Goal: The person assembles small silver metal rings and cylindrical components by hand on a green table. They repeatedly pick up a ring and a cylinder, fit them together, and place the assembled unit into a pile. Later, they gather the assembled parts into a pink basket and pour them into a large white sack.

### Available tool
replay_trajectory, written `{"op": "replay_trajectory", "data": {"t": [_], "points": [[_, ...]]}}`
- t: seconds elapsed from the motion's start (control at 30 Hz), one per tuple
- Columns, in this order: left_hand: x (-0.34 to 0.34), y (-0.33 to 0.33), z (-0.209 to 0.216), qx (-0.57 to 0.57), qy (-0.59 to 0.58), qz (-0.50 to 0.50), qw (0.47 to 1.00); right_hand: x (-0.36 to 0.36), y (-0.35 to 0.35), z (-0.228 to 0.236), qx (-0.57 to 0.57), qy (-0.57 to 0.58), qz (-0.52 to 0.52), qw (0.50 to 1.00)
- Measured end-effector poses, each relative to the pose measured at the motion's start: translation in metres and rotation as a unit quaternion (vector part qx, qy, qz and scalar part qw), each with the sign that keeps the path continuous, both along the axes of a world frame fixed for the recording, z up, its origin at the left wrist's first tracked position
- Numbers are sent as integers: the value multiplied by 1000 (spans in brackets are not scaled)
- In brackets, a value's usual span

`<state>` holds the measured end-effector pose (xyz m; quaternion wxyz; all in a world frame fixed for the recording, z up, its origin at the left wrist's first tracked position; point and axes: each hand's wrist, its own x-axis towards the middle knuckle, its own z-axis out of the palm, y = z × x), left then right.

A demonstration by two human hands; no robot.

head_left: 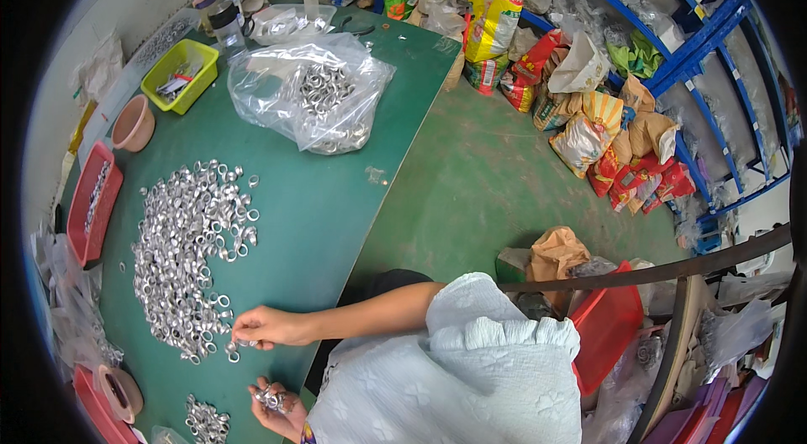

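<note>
The left hand (284,416) cups loose metal rings (271,399); the right hand (273,327) pinches others. Overfilling the left hand could spill rings onto the green worktop (294,217).

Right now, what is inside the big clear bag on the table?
The clear bag holds many silver rings, heaped toward its right side. What lies beneath the top rings is covered, so I cannot tell.

Silver-coloured round metal rings (178,246), green flat tabletop (294,217), yellow-green rectangular plastic basket (200,89), pinkish-red oblong plastic tray (90,248), pale-blue fabric blouse (454,360) faintly patterned
</note>
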<state>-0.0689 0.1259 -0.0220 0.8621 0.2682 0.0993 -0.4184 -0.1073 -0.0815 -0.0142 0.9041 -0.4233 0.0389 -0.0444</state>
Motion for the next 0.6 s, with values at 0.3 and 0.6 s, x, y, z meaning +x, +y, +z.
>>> {"op": "replay_trajectory", "data": {"t": [0.3,0.6], "points": [[-2,-75,16,25,21,-103,994,-26,-31,6,-6,-24,-75,997],[-24,-131,27,253,-147,-83,953,-53,-69,24,-238,-32,-147,959]]}}
